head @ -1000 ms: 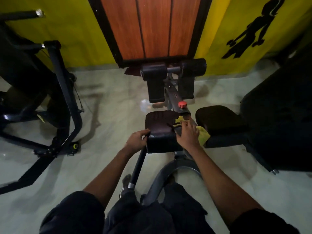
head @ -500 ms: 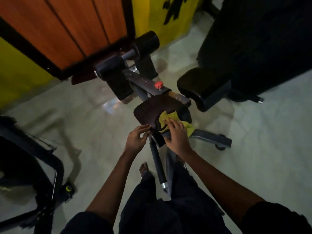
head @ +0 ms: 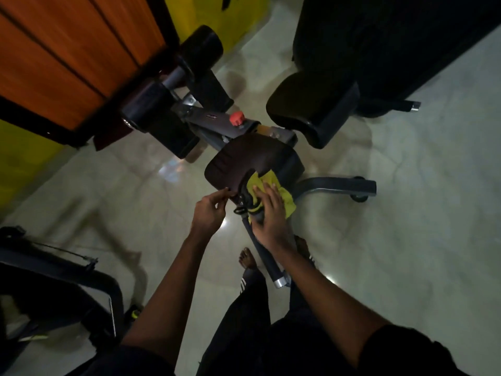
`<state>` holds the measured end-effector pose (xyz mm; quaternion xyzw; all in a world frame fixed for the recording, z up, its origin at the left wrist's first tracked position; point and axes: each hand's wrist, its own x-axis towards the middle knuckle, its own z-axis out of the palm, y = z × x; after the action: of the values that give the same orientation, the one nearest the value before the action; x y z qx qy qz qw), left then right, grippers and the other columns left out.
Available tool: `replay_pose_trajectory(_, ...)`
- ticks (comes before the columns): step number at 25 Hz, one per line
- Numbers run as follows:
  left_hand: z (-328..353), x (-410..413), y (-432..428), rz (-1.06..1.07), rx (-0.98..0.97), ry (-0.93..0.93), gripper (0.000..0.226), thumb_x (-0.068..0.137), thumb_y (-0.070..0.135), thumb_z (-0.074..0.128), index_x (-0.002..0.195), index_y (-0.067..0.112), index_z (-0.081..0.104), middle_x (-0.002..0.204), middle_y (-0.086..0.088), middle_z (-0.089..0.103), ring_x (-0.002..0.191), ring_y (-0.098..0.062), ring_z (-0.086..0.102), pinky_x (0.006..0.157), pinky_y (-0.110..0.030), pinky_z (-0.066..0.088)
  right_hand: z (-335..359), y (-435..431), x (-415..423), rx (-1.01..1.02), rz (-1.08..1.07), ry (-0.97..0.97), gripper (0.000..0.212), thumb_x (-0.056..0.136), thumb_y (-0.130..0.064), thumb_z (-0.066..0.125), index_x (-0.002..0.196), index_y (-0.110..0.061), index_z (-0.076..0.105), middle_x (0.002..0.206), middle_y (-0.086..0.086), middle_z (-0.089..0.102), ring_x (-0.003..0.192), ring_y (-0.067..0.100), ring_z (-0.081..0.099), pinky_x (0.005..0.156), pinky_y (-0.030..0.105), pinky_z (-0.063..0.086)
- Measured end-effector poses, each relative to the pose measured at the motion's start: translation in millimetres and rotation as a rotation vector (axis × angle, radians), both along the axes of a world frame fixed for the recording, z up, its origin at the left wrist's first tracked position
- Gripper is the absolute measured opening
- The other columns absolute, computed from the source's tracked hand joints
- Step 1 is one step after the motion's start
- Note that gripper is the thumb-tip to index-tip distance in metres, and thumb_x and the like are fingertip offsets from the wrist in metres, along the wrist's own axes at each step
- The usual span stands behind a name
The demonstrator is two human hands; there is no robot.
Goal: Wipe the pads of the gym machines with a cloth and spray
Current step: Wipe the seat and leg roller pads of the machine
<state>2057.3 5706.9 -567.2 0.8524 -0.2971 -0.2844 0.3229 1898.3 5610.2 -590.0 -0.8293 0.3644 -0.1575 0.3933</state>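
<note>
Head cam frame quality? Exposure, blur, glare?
Head view: underexposed overall, the black machine top right loses detail; motion blur smears the wooden door and roller pads; glare spots on the floor; yellow cloth reads clearly.

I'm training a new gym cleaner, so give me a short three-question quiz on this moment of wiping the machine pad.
1. True or false: the right hand lies on the yellow cloth.
2. The knob on the frame beyond the brown pad is: A green, B red, C blue.
3. Which hand has no cloth under it?
Key: 1 true; 2 B; 3 the left hand.
</note>
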Motion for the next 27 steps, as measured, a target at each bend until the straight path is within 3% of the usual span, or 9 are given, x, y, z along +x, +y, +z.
replay_pose_trajectory(3,5.0,2.2,1.3,-0.040,0.046,0.000,0.033,0.098,0.013,0.056,0.117,0.033,0.073,0.131,0.010,0.065,0.120,-0.007,0.059,0.097,-0.020,0.045,-3.4,-0.3,-2.3,0.063,-0.032,-0.041,0.071,0.083,-0.021,0.062,0.151,-0.020,0.043,0.161,0.000,0.031,0.155,0.022,0.017,0.123,0.053,0.025)
replay_pose_trajectory(5,8.3,3.0,-5.1,-0.041,0.079,-0.001,0.024,0.096,0.024,0.061,0.114,0.034,0.074,0.126,0.012,0.068,0.119,-0.006,0.060,0.096,-0.019,0.044,-4.1,-15.0,5.5,0.134,-0.181,-0.078,0.071,0.085,-0.014,0.066,0.150,-0.025,0.040,0.160,-0.005,0.028,0.152,0.024,0.023,0.118,0.055,0.034)
replay_pose_trajectory(9,17.1,2.8,-23.3,-0.220,0.061,-0.143,0.019,0.089,0.036,0.072,0.101,0.022,0.071,0.104,0.008,0.069,0.090,-0.005,0.063,0.079,-0.015,0.048,-6.2,-56.5,24.7,0.299,-0.545,-0.133,0.069,0.096,-0.032,0.062,0.157,-0.027,0.030,0.164,0.004,0.028,0.149,0.029,0.032,0.113,0.051,0.042)
replay_pose_trajectory(11,19.7,1.4,-38.7,-0.331,0.039,-0.157,0.031,0.088,0.030,0.074,0.115,0.016,0.067,0.119,0.005,0.064,0.093,-0.004,0.058,0.080,-0.001,0.038,-9.1,-59.2,25.6,0.332,-0.618,-0.116,0.070,0.097,-0.038,0.059,0.158,-0.019,0.030,0.163,0.008,0.032,0.147,0.030,0.035,0.113,0.047,0.041)
replay_pose_trajectory(14,16.0,3.2,-59.1,-0.440,0.057,-0.167,0.051,0.089,0.027,0.074,0.137,0.015,0.060,0.137,0.000,0.058,0.116,-0.003,0.050,0.094,0.001,0.033,-13.1,-28.6,15.1,0.356,-0.599,-0.137,0.068,0.098,-0.036,0.061,0.157,-0.018,0.033,0.161,0.009,0.036,0.145,0.028,0.039,0.113,0.035,0.039)
replay_pose_trajectory(17,12.9,5.8,-62.3,-0.450,0.106,-0.172,0.057,0.088,0.030,0.075,0.141,0.019,0.056,0.140,-0.003,0.056,0.114,0.002,0.043,0.087,0.007,0.027,-16.6,-8.9,1.3,0.379,-0.557,-0.169,0.067,0.099,-0.029,0.064,0.157,-0.020,0.032,0.161,0.006,0.037,0.144,0.023,0.039,0.106,0.023,0.035)
replay_pose_trajectory(22,13.4,2.1,-63.5,-0.406,0.107,-0.235,0.053,0.087,0.035,0.074,0.136,0.024,0.058,0.112,0.003,0.056,0.095,-0.010,0.055,0.089,-0.031,0.052,-23.1,-74.5,9.3,0.499,-0.685,-0.238,0.063,0.098,-0.035,0.064,0.153,-0.015,0.040,0.154,0.007,0.044,0.140,0.022,0.044,0.112,0.030,0.038)
replay_pose_trajectory(24,12.2,0.7,-64.6,-0.420,0.140,-0.271,0.058,0.087,0.045,0.071,0.140,0.030,0.053,0.116,0.001,0.055,0.097,-0.012,0.054,0.085,-0.033,0.053,-24.6,-74.2,10.8,0.572,-0.733,-0.245,0.063,0.097,-0.038,0.064,0.151,-0.013,0.043,0.151,0.005,0.048,0.136,0.020,0.048,0.112,0.035,0.041)
replay_pose_trajectory(27,7.7,-3.9,-63.1,-0.394,0.176,-0.268,0.066,0.087,0.060,0.065,0.145,0.036,0.047,0.132,0.001,0.050,0.111,-0.013,0.053,0.087,-0.032,0.052,-21.0,-28.3,4.7,0.626,-0.752,-0.298,0.054,0.098,-0.030,0.065,0.146,-0.013,0.047,0.144,-0.001,0.054,0.123,0.004,0.051,0.100,0.020,0.040)
